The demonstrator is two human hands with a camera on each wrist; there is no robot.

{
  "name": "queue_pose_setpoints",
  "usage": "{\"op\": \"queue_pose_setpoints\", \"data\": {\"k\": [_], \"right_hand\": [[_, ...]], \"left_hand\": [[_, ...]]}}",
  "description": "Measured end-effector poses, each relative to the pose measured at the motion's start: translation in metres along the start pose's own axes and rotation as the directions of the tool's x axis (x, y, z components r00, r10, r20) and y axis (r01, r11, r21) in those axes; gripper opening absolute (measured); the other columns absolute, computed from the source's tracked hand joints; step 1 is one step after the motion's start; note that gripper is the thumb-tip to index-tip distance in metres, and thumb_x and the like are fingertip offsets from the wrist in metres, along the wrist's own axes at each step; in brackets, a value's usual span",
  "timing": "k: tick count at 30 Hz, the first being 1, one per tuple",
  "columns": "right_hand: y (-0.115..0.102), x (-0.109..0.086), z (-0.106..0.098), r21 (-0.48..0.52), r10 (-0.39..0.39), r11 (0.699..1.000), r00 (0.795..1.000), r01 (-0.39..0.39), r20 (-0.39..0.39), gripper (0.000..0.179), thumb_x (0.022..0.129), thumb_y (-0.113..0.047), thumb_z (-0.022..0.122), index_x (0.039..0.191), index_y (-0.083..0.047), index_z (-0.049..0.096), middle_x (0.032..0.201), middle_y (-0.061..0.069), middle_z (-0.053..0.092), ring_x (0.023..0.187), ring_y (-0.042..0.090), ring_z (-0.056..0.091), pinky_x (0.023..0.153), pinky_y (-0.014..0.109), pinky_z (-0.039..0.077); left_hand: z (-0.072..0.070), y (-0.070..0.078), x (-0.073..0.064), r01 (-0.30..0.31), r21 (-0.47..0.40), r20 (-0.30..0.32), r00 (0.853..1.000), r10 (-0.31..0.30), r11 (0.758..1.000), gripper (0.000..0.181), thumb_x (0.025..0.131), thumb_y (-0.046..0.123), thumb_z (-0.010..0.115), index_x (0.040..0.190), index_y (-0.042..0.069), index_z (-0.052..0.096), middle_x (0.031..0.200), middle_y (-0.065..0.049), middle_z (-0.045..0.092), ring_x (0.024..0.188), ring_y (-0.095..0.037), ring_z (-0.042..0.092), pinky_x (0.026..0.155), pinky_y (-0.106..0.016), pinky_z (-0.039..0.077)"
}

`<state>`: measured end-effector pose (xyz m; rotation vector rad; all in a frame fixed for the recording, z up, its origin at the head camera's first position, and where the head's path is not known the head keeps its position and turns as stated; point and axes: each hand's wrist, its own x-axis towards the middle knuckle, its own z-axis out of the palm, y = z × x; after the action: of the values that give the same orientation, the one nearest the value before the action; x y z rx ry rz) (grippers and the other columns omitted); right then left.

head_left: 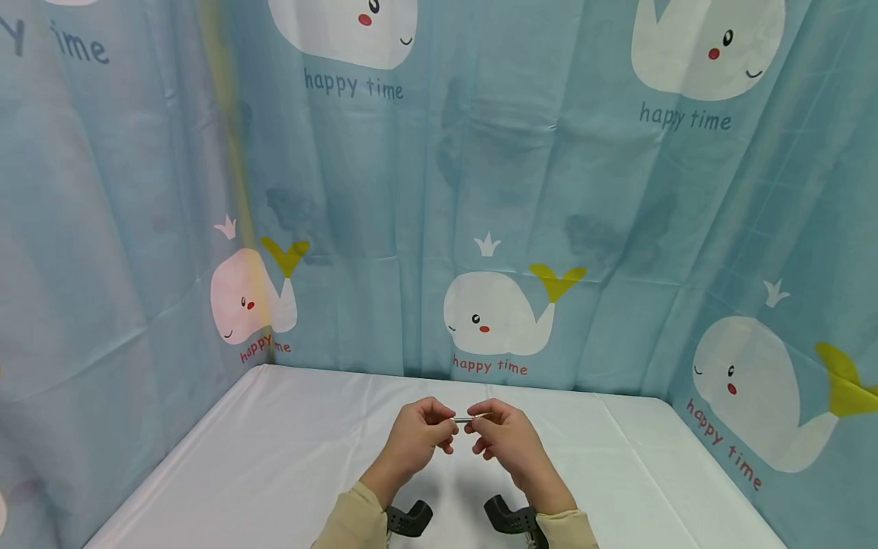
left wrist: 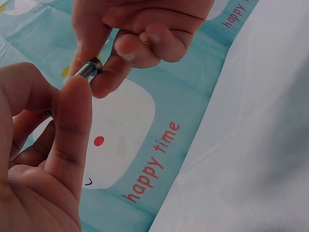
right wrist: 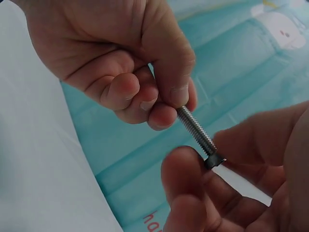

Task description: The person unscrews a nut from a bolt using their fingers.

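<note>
A silvery threaded bolt (right wrist: 195, 129) spans the gap between both hands, held above the table. My left hand (head_left: 420, 435) pinches its shank between thumb and fingertips, and a bit of the far end peeks out behind them in the left wrist view. At the other end is a dark, thicker piece (right wrist: 214, 160), like a head or a nut; which of the two, I cannot tell. The thumb and forefinger of my right hand (head_left: 509, 441) lie on either side of that piece, fingertips right at it. Both hands' other fingers curl loosely below.
A white cloth covers the table (head_left: 288, 457) under the hands. Behind and at both sides hangs a blue curtain (head_left: 370, 305) printed with whales. Black curved devices (head_left: 411, 520) are worn at both wrists, below beige sleeves (head_left: 353, 522).
</note>
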<state>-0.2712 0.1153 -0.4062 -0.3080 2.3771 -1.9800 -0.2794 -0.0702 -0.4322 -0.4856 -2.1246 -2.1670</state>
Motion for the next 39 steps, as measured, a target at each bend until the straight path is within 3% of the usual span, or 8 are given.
{"op": "queue_pose_setpoints", "data": {"k": [4, 8, 11, 16, 23, 27, 33, 39], "right_hand": [[-0.0015, -0.0011, -0.0004, 0.014, 0.013, 1.0, 1.0, -0.014, 0.009, 0.031, 0.097, -0.021, 0.063, 0.123, -0.003, 0.063, 0.099, 0.014, 0.069, 0.066, 0.027, 0.067, 0.058, 0.033, 0.054], [-0.0013, -0.002, -0.0002, -0.015, 0.029, 0.999, 1.0, -0.029, 0.001, 0.039, 0.101, -0.037, 0.058, 0.117, -0.002, 0.066, 0.087, 0.012, 0.07, 0.062, 0.025, 0.065, 0.056, 0.033, 0.054], [-0.0006, -0.0016, 0.0, -0.019, 0.017, 1.0, 1.0, -0.017, -0.009, 0.034, 0.103, -0.032, 0.056, 0.111, -0.002, 0.068, 0.083, 0.011, 0.069, 0.062, 0.023, 0.063, 0.056, 0.032, 0.052], [-0.0004, -0.0003, -0.0009, 0.04, 0.002, 0.999, 1.0, -0.002, 0.009, 0.027, 0.099, -0.016, 0.058, 0.12, -0.002, 0.064, 0.097, 0.013, 0.069, 0.066, 0.026, 0.066, 0.058, 0.031, 0.053], [-0.0005, -0.0026, -0.0001, -0.039, 0.033, 0.999, 0.999, -0.031, 0.03, 0.045, 0.101, -0.044, 0.054, 0.112, -0.003, 0.068, 0.083, 0.011, 0.07, 0.06, 0.024, 0.064, 0.055, 0.032, 0.053], [-0.0001, -0.0023, 0.0004, -0.041, 0.015, 0.999, 1.0, -0.014, 0.008, 0.036, 0.104, -0.032, 0.053, 0.108, -0.001, 0.07, 0.079, 0.011, 0.07, 0.061, 0.022, 0.063, 0.056, 0.031, 0.052], [-0.002, -0.0016, 0.0002, 0.034, 0.017, 0.999, 0.999, -0.018, 0.039, 0.03, 0.099, -0.017, 0.057, 0.123, 0.0, 0.063, 0.097, 0.012, 0.071, 0.066, 0.027, 0.067, 0.058, 0.032, 0.054], [0.0003, -0.0017, 0.0, -0.031, 0.063, 0.998, 0.998, -0.062, 0.026, 0.059, 0.096, -0.054, 0.057, 0.121, -0.001, 0.065, 0.09, 0.011, 0.072, 0.065, 0.027, 0.068, 0.058, 0.034, 0.056]], "left_hand": [[0.0002, 0.0005, -0.0007, -0.004, 0.007, -0.003, 1.0, 0.004, 1.0, 0.013, 0.09, 0.002, 0.064, 0.102, -0.002, 0.065, 0.085, -0.011, 0.068, 0.069, -0.021, 0.063, 0.065, -0.034, 0.059], [0.0002, 0.0, -0.0004, 0.002, 0.015, -0.01, 1.0, -0.002, 1.0, 0.014, 0.091, 0.003, 0.064, 0.104, -0.003, 0.065, 0.085, -0.01, 0.068, 0.069, -0.021, 0.063, 0.066, -0.034, 0.059], [-0.0003, -0.0017, 0.001, 0.008, 0.011, -0.008, 1.0, -0.007, 1.0, 0.013, 0.091, 0.002, 0.064, 0.104, -0.003, 0.065, 0.085, -0.01, 0.068, 0.069, -0.022, 0.063, 0.066, -0.034, 0.059], [-0.001, -0.0031, 0.0021, 0.01, -0.002, -0.005, 1.0, -0.01, 1.0, 0.013, 0.091, 0.001, 0.063, 0.103, -0.004, 0.065, 0.085, -0.011, 0.068, 0.07, -0.024, 0.063, 0.065, -0.034, 0.059], [-0.0002, -0.0007, 0.0006, 0.007, -0.002, -0.004, 1.0, -0.007, 1.0, 0.015, 0.091, 0.001, 0.064, 0.105, -0.005, 0.064, 0.085, -0.011, 0.068, 0.068, -0.022, 0.063, 0.065, -0.034, 0.059], [0.0, 0.0002, -0.0003, 0.006, -0.007, 0.001, 1.0, -0.006, 1.0, 0.015, 0.09, 0.001, 0.064, 0.104, -0.005, 0.065, 0.085, -0.011, 0.068, 0.07, -0.025, 0.064, 0.066, -0.035, 0.059], [-0.0008, -0.0006, -0.0006, 0.0, -0.005, 0.01, 1.0, 0.0, 1.0, 0.011, 0.09, 0.002, 0.065, 0.101, -0.001, 0.065, 0.085, -0.012, 0.068, 0.07, -0.03, 0.065, 0.067, -0.037, 0.059], [-0.0006, -0.0036, 0.0018, 0.01, 0.009, 0.004, 1.0, -0.01, 1.0, 0.015, 0.091, 0.001, 0.064, 0.104, -0.005, 0.065, 0.085, -0.011, 0.068, 0.069, -0.024, 0.064, 0.065, -0.034, 0.059]]}}
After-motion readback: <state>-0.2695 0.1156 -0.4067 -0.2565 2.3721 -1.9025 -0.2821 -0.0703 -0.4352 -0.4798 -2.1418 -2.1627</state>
